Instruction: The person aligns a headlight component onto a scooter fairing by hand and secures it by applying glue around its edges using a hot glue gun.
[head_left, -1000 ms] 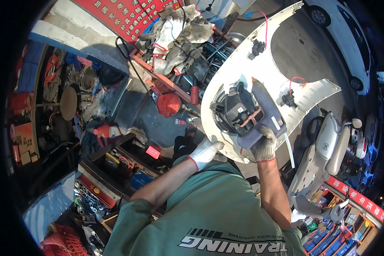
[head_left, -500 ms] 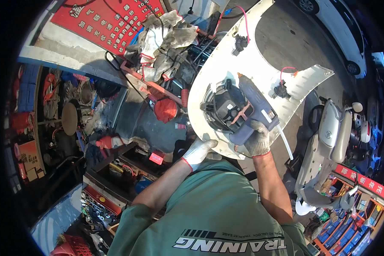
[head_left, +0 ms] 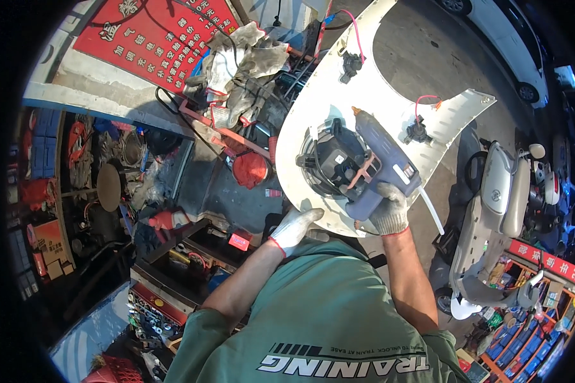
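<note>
Head view: both hands wore pale knit work gloves with red cuff edging. Left hand (head_left: 298,231) was closed on the near rim of a white fairing panel (head_left: 380,83), thumb on top, other fingers partly hidden under the edge. Right hand (head_left: 390,210) had a dark grey-blue glue gun (head_left: 390,150) by the grip, thumb over the body; its other fingers were mostly hidden, so can't tell how they sat on the copper-coloured trigger (head_left: 363,171). Gun lay over the panel, beyond the right hand, nozzle (head_left: 356,112) pointing away from the person; can't tell if it touched. White glue stick (head_left: 432,210) stuck out of the rear, to the right of that hand. Panel sat ahead of both hands, inner face up. Black headlight unit (head_left: 335,156) was set in it, beyond and between the hands. Two black sockets with pinkish-red wires farther out: upper socket (head_left: 350,66), right socket (head_left: 418,132). Beyond the left hand, off to its left: red bowl (head_left: 249,170), then a heap of used work gloves (head_left: 227,73). Small red box (head_left: 239,240) was left of the left hand. Pale scooter (head_left: 492,191) stood right of the right hand.
</note>
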